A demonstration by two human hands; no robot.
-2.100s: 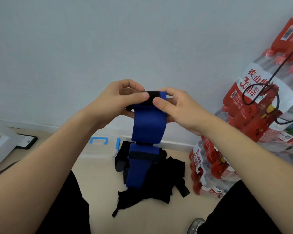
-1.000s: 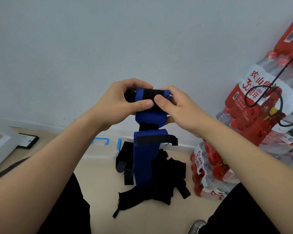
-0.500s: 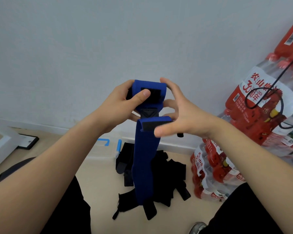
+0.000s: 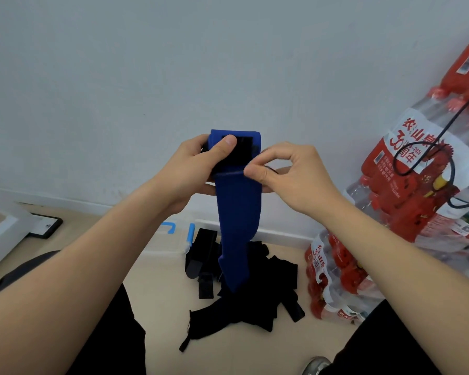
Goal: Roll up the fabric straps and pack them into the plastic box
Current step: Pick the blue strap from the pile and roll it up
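A blue fabric strap [image 4: 238, 212] hangs in front of me, its top end folded over a black patch. My left hand [image 4: 198, 166] grips that top end, thumb pressed on the black patch. My right hand [image 4: 284, 171] pinches the strap's right edge just below the fold. The strap's tail dangles down over a heap of black straps [image 4: 249, 296] on the floor. A clear plastic box [image 4: 171, 239] with blue latches lies by the wall, left of the heap, partly hidden by my left forearm.
Shrink-wrapped packs of red-labelled water bottles [image 4: 417, 201] stack up on the right, with a black cable looped over them. A white frame [image 4: 0, 234] and a small black plate [image 4: 45, 226] sit at the left. My knees in black trousers fill both lower corners.
The strap has unfolded and now hangs longer. My right hand went from open fingers to pinching the strap's edge below the fold. My left hand kept its grip on the top.
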